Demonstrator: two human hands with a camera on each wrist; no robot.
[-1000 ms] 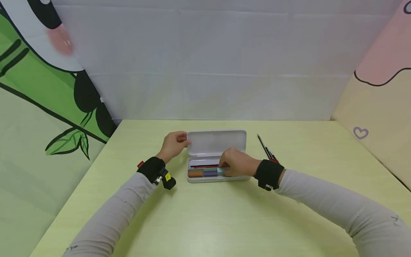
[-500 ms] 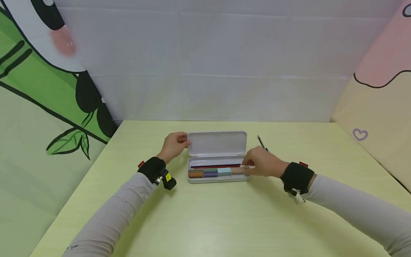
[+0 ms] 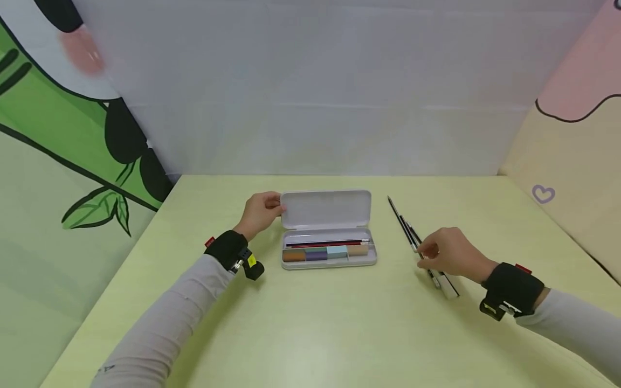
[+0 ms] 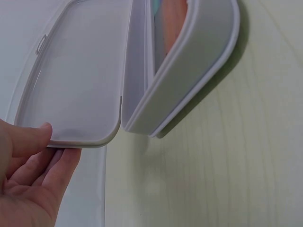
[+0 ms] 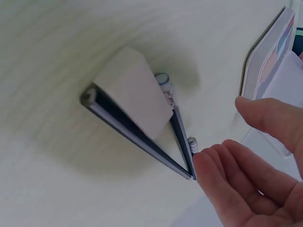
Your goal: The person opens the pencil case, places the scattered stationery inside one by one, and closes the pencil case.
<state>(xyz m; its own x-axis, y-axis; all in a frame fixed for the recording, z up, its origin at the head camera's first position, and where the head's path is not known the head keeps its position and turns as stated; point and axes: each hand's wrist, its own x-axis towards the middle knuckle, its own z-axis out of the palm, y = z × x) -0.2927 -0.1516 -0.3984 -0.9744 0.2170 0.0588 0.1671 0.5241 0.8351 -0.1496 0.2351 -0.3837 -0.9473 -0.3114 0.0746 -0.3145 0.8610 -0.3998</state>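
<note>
My left hand (image 3: 260, 215) pinches the left edge of the raised lid (image 3: 326, 210) of a white pencil case (image 3: 330, 265); the left wrist view shows the thumb on the inner face and fingers behind. In the case lie a red and a black pencil (image 3: 330, 243) and a row of coloured blocks (image 3: 316, 254). My right hand (image 3: 451, 252) hovers over several dark pencils (image 3: 405, 229) on the table. Its thumb and fingers stand apart, with nothing between them in the right wrist view. A white block, perhaps an eraser (image 5: 135, 92), lies against the pencils' near ends.
The pale yellow table (image 3: 310, 328) meets a white backdrop (image 3: 315, 91) at its far edge. Printed panels stand on both sides, the left one green (image 3: 39, 205) and the right one beige (image 3: 572, 161).
My right hand has moved right, from the coloured blocks in the case to above the loose pencils. The tan block at the row's right end is now uncovered. My left hand stays on the lid.
</note>
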